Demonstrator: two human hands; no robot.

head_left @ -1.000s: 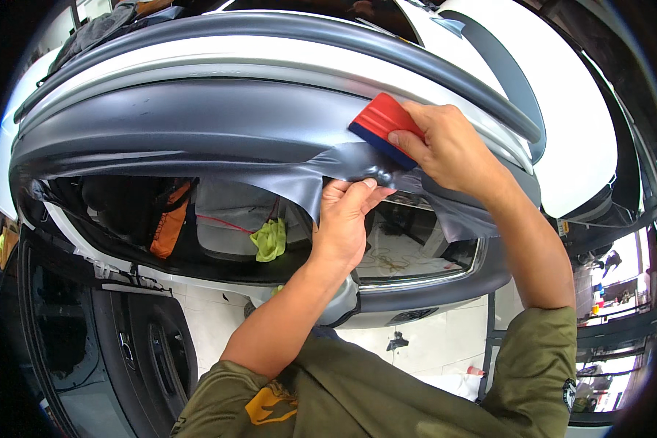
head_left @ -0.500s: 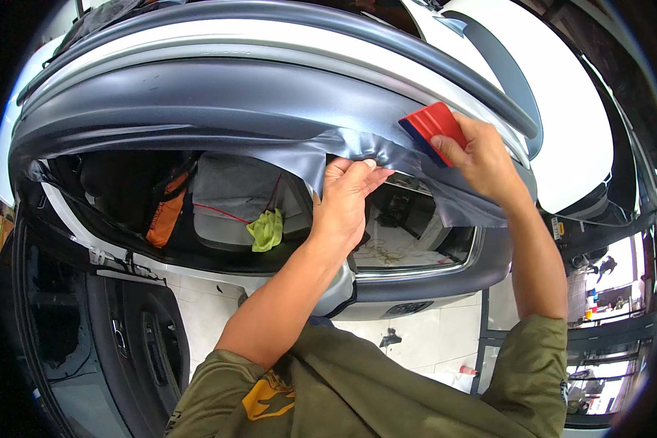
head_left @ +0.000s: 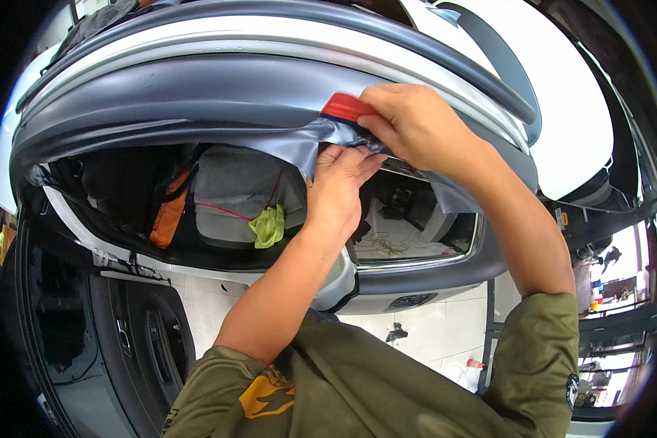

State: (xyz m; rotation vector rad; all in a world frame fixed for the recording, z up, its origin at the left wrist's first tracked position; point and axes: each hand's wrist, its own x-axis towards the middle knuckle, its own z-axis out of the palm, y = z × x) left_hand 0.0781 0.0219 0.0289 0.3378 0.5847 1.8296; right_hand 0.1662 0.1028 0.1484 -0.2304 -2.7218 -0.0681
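right up at the top of the car [head_left: 197, 87], the right hand [head_left: 420, 128] is grasping the scraper [head_left: 345, 107], thumb pressing one face, with the blue edge facing down and the red body tilting up, seemingly so the whole edge is lining up with the surface. whether that edge is truly touching is hard to tell!

just below, the left hand [head_left: 337, 179] is reaching up to the lower rim of the grey film [head_left: 310, 139]; the fingers are sitting at its crumpled part, probably steadying the slack, but whether they are pinching it or only bracing it, i cannot tell. the film itself is lying along the panel above the door opening, wrinkling right between the two hands.

counting up now: two hands are working, one scraper is showing, and two loose flaps are hanging from the film, one either side of the left hand. inside, one yellow-green cloth [head_left: 268, 226] is dangling by the seat [head_left: 226, 179], perhaps tied to the red cord, and one orange bag [head_left: 170, 219] is leaning further left.
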